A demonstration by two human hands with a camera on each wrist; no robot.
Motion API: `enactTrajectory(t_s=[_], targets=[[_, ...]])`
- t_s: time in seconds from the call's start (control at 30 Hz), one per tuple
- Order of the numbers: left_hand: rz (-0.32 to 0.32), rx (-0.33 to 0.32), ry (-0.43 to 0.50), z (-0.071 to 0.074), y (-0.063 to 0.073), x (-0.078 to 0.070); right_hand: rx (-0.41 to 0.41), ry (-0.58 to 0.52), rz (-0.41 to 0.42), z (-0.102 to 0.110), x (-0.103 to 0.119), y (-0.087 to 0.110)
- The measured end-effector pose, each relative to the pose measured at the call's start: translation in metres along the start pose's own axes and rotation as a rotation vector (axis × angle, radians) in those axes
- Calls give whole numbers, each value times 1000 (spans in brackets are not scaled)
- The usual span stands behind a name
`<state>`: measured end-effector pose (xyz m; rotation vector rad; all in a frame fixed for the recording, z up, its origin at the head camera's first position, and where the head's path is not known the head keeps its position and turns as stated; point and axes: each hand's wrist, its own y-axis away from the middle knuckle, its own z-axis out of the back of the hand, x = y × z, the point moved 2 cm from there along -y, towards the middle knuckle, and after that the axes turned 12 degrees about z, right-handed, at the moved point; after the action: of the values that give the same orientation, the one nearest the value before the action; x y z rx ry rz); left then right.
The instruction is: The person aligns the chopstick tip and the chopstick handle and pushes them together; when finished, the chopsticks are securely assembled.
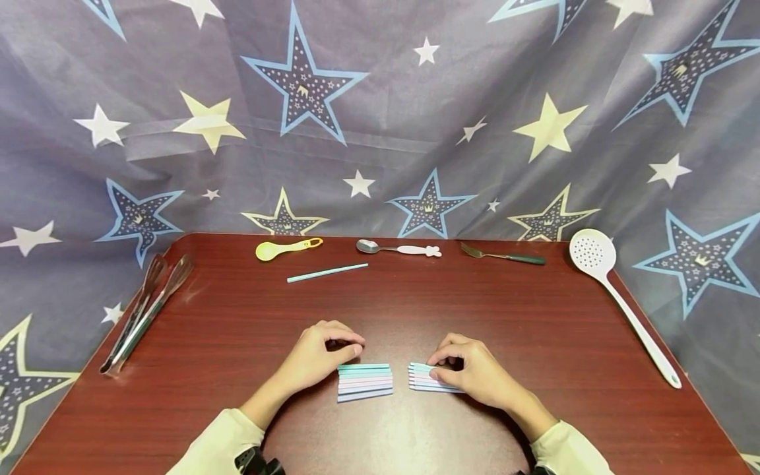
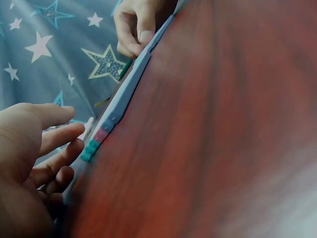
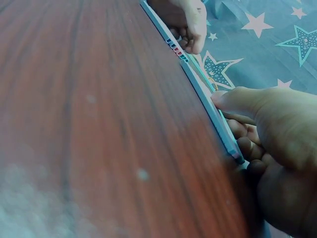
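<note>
Left grip (image 1: 320, 356) spread by left sticks (image 1: 365, 382), right grip (image 1: 477, 374) pinching right sticks (image 1: 419, 379) — gap between

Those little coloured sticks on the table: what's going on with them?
A person is handling pastel sticks laid in two rows. The right hand is on the right row, its thumb touching the sticks, though whether it grips one is hard to tell. The left hand is beside the left row, holding nothing. One loose stick lies farther back on the table, in front of a yellow spoon.
</note>
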<state>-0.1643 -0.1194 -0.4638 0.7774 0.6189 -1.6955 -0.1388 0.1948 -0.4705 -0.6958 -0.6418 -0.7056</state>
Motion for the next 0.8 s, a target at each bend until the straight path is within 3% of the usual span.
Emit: enactTrajectory(t_s=[0.3, 0.5, 0.8], targets=[[-156, -3, -115, -13, 10, 4, -2, 19, 6, 1, 0, 1], [-128, -9, -143, -17, 9, 3, -25, 5, 41, 1, 1, 2], [-60, -21, -107, -16, 10, -1, -47, 7, 48, -2, 3, 0]])
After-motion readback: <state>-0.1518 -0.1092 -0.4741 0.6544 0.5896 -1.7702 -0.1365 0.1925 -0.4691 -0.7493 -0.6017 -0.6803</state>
